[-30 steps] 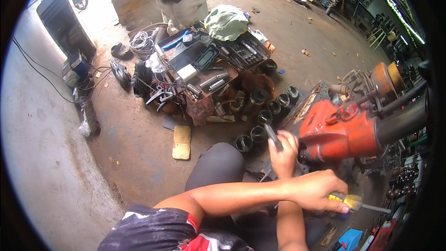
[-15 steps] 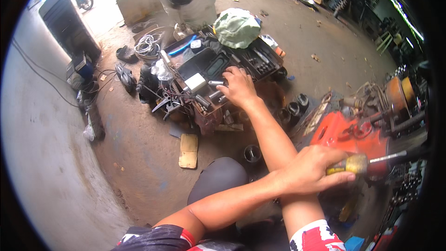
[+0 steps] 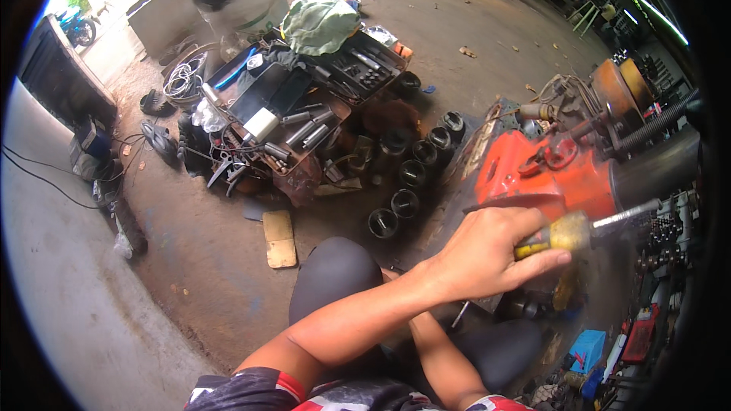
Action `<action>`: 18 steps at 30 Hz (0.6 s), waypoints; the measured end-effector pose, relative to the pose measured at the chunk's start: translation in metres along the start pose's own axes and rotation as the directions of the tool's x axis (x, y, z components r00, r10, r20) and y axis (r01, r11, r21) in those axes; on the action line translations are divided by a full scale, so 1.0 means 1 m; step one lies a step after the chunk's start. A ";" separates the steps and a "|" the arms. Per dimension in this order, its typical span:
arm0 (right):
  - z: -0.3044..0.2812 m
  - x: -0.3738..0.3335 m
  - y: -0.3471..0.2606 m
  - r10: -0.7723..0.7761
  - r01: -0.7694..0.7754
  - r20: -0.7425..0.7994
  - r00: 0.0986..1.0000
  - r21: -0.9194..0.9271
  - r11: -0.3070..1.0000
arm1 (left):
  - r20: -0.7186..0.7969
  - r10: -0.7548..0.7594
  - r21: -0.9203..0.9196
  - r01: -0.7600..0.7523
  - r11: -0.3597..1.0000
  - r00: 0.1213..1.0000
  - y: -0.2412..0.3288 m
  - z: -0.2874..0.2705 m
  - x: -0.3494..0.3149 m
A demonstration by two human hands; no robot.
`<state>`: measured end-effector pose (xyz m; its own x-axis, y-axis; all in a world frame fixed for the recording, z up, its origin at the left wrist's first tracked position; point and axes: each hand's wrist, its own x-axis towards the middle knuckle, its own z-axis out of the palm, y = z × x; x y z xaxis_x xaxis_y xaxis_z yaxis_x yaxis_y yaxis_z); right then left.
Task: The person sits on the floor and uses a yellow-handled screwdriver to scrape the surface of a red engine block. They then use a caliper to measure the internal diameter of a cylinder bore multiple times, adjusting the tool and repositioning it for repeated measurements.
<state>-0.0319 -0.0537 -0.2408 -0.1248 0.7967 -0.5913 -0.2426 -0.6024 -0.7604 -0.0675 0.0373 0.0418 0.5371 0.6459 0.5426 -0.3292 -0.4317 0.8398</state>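
Note:
My left hand (image 3: 493, 247) is closed around the yellow handle of a screwdriver (image 3: 569, 233). Its metal shank points to the right, just in front of a red machine (image 3: 525, 171). My right forearm passes beneath the left one, and only a sliver of my right hand (image 3: 390, 275) shows over my knee. The left forearm covers the fingers of that hand, so whether it holds anything is hidden. A thin metal rod (image 3: 460, 314) slants down between my legs, close to the right forearm.
A tool case (image 3: 263, 99) with several sockets and a white box (image 3: 262, 124) lies ahead, under a pale green cloth (image 3: 320, 21). Several round metal cups (image 3: 383, 222) line the floor beside the machine. A tan pad (image 3: 279, 239) lies left of my knee.
My right hand has drawn back from the tool case to beneath my left forearm. My left hand keeps the screwdriver. The view has turned rightward, uncovering the row of cups.

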 end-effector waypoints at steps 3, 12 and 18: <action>-0.009 -0.034 -0.053 -0.121 0.103 -0.038 0.992 -0.317 0.943 | -0.115 0.011 -0.104 -0.023 0.994 0.993 -0.001 0.010 0.003; -0.082 0.107 -0.234 -0.498 0.495 -0.422 0.758 -0.126 0.860 | -0.079 -0.389 -0.457 0.314 0.832 0.918 -0.009 0.015 0.001; -0.165 0.252 -0.250 -0.401 0.254 -0.431 0.808 -0.360 0.898 | -0.174 -0.360 -0.507 0.230 0.830 0.917 -0.027 -0.008 0.009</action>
<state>0.1564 0.2897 -0.2443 0.4115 0.8646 -0.2883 0.0969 -0.3560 -0.9294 -0.0596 0.0600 0.0240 0.4759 0.8568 0.1984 -0.5439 0.1094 0.8320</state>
